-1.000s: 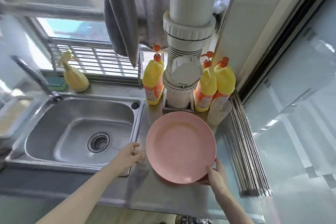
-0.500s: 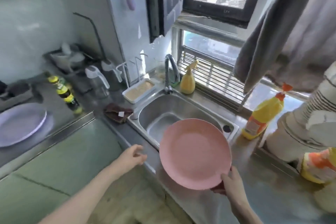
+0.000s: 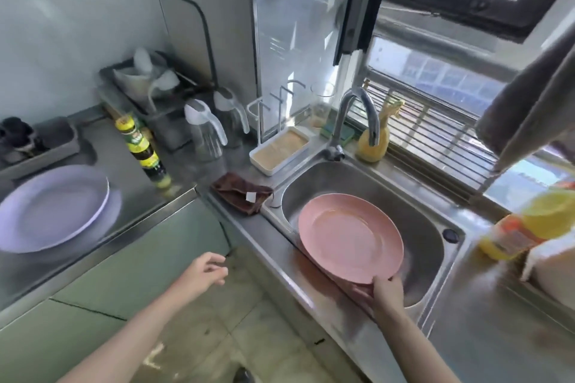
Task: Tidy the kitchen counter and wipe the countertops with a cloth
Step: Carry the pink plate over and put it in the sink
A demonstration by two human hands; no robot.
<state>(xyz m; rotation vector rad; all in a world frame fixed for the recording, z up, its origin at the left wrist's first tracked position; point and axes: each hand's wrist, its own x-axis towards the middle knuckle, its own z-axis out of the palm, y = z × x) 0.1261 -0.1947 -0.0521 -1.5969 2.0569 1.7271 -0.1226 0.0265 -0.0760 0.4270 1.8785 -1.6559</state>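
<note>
My right hand (image 3: 385,294) grips the near rim of a pink plate (image 3: 350,238), which hangs tilted over the front of the steel sink (image 3: 435,224). My left hand (image 3: 203,270) hovers over the floor in front of the counter, fingers loosely apart and holding nothing. A brown cloth (image 3: 241,191) lies crumpled on the counter just left of the sink. A lilac plate (image 3: 53,211) rests on the counter at the far left.
A green-and-yellow bottle (image 3: 143,152) stands between the lilac plate and the cloth. Behind it are two clear jugs (image 3: 207,130), a dish rack (image 3: 149,93) and a white tray (image 3: 280,148). A tap (image 3: 354,115) and a yellow spray bottle (image 3: 375,137) stand behind the sink; a yellow detergent bottle (image 3: 529,224) stands at right.
The view has swung left from the right end of the counter to the sink and left counter. My right hand carried the pink plate leftward over the sink. My left hand stayed empty.
</note>
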